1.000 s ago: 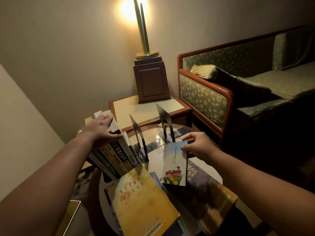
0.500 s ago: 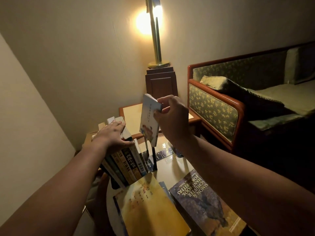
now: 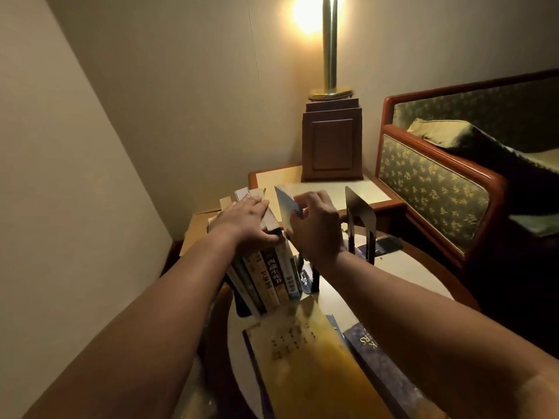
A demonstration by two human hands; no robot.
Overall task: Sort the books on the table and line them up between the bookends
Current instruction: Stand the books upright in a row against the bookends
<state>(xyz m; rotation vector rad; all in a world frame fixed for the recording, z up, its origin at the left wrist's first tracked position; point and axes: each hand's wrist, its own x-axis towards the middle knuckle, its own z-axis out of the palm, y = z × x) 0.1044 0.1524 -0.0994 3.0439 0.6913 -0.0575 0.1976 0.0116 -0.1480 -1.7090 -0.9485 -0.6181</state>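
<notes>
A row of upright books [image 3: 270, 275] leans left on the round table [image 3: 390, 276]. My left hand [image 3: 246, 220] lies flat on their top edges and holds them. My right hand [image 3: 314, 228] grips a thin pale-blue book [image 3: 286, 204] at the right end of the row, just left of a dark metal bookend [image 3: 311, 278] whose upper part my hand hides. A second bookend [image 3: 361, 219] stands apart further right. A large yellow book [image 3: 305, 358] and a dark blue book [image 3: 384, 367] lie flat near me.
A square side table [image 3: 375, 189] behind carries a wooden lamp base [image 3: 331, 143] with a brass lamp. A green patterned sofa [image 3: 432, 189] with a wooden frame stands at the right. A wall runs close along the left.
My right hand lifted the thin book off the table, raised it, then brought it down to the right end of the row. My left hand stayed on the books.
</notes>
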